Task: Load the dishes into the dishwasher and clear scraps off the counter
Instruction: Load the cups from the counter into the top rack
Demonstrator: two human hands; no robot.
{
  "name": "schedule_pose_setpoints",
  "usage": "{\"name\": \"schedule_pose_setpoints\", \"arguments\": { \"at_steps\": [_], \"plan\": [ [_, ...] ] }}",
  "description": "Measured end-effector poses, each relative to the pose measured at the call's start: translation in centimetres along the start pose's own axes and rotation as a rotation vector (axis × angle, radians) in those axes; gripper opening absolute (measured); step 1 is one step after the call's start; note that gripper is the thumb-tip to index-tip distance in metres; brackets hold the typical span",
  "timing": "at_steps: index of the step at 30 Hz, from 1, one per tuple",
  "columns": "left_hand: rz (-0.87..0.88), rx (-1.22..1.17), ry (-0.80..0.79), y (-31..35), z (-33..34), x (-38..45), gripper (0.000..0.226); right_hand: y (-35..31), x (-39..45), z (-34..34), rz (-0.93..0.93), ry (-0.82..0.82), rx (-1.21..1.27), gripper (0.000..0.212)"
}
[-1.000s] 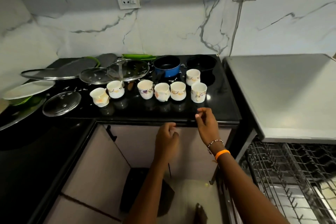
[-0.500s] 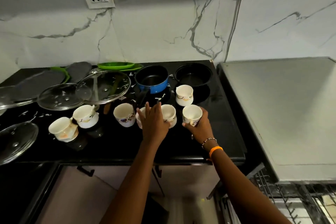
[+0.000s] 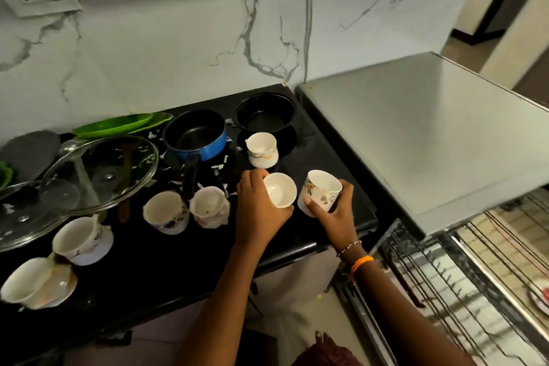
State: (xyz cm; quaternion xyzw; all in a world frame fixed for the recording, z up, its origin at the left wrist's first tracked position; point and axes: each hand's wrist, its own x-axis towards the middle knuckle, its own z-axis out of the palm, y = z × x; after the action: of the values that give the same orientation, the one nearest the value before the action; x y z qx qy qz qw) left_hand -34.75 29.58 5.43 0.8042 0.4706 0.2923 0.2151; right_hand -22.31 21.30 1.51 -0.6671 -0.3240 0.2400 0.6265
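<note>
left hand (image 3: 259, 211): curled round glossy white cup (image 3: 280, 189), mouth tipped toward camera | right hand (image 3: 332, 211): grips tapered floral cup (image 3: 320, 192), leaning left | both over black polished surface (image 3: 166, 261), near its right front edge, beside wire dishwasher rack (image 3: 463, 285)

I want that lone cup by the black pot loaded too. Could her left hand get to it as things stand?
Probably not yet: the left hand grips a cup. The lone cup stands just beyond, nothing between.
</note>
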Motion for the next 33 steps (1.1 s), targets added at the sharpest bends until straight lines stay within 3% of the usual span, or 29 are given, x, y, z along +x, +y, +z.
{"name": "schedule_pose_setpoints", "arguments": {
  "at_steps": [4,8,12,18,23,27,33],
  "plan": [
    [0.048,-0.321,-0.162,3.1,1.3,-2.4,0.069,0.0,-4.6,-3.1,-0.05,0.188,0.018,0.069],
    [0.125,-0.487,-0.298,6.1,4.2,-5.2,0.069,1.1,-8.0,-8.4,-0.058,0.376,-0.005,0.064],
    [0.234,-0.454,-0.469,9.4,7.9,-8.1,0.072,3.1,-11.2,-15.0,0.004,0.525,-0.069,0.072],
    [0.181,-0.399,-0.701,12.9,14.0,-11.8,0.075,6.8,-14.3,-23.5,0.166,0.701,-0.198,0.064],
    [0.088,-0.406,-0.826,16.1,20.1,-13.7,0.068,11.9,-14.9,-31.0,0.283,0.6,-0.464,0.06],
    [-0.067,-0.436,-0.957,17.7,25.8,-15.1,0.067,15.2,-14.7,-34.7,0.424,0.379,-0.552,0.057],
    [-0.045,-0.148,-1.06,19.3,32.6,-16.0,0.072,20.1,-15.1,-38.0,0.474,0.104,-0.582,0.068]
  ]
}}
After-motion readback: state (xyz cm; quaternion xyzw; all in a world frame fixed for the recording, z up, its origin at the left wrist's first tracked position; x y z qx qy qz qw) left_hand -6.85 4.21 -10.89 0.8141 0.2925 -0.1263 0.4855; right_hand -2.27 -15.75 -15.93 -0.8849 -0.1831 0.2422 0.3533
